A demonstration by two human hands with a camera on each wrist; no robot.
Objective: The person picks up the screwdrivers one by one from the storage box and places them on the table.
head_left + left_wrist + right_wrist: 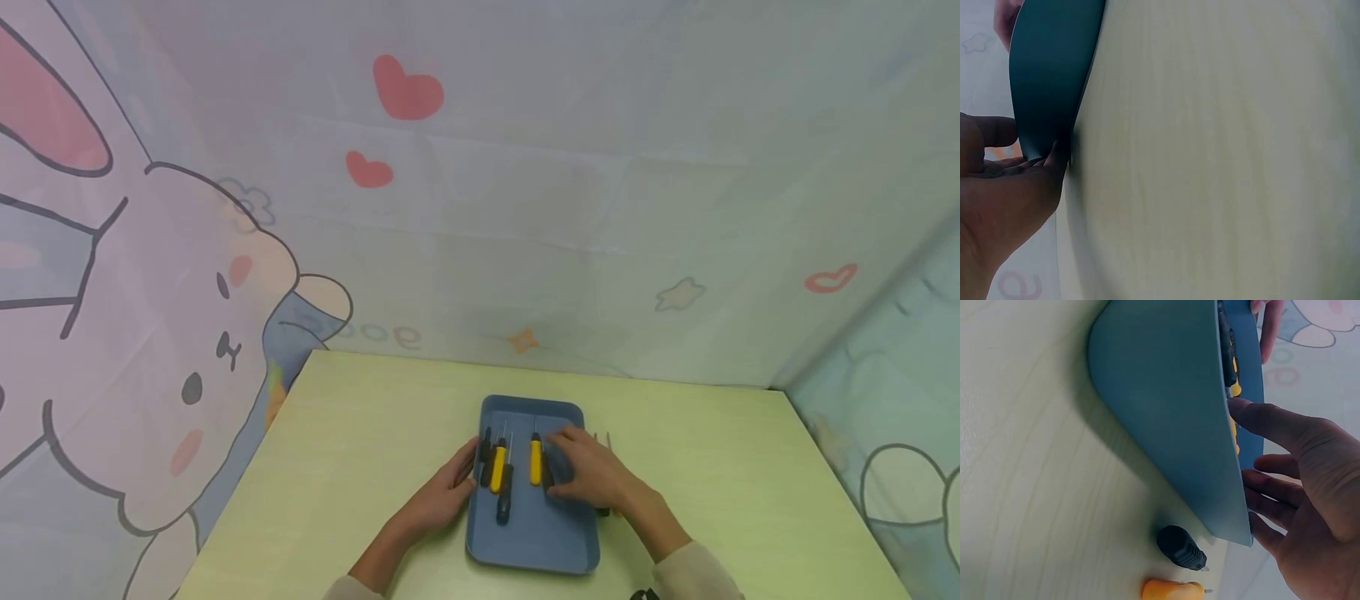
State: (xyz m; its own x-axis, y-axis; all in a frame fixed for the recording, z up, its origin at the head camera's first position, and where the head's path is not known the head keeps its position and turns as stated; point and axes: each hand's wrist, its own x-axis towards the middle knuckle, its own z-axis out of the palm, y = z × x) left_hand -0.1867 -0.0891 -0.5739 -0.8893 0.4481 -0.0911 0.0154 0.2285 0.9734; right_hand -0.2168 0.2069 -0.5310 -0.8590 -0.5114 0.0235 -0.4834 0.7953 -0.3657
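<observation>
A blue tray (547, 542) lies on the table with several screwdrivers in it. My left hand (441, 493) grips the tray's left side, thumb near the rim and fingers low against the wall. In the tray's left half a black-handled screwdriver (506, 493) lies nearest me, beside a yellow-handled screwdriver (498, 468) and darker ones. Farther right are another yellow screwdriver (536, 462) and a black screwdriver (547, 473). My right hand (596, 467) reaches over the right rim, thumb and fingers spread around that black screwdriver; its fingertips are at the rim in the right wrist view.
Outside the tray, on its right, a black-handled screwdriver (1182, 548) and a yellow-handled screwdriver (1172, 590) lie on the pale wood-grain table (360, 417). A cloth printed with a rabbit and hearts (408, 87) hangs behind the table's far edge.
</observation>
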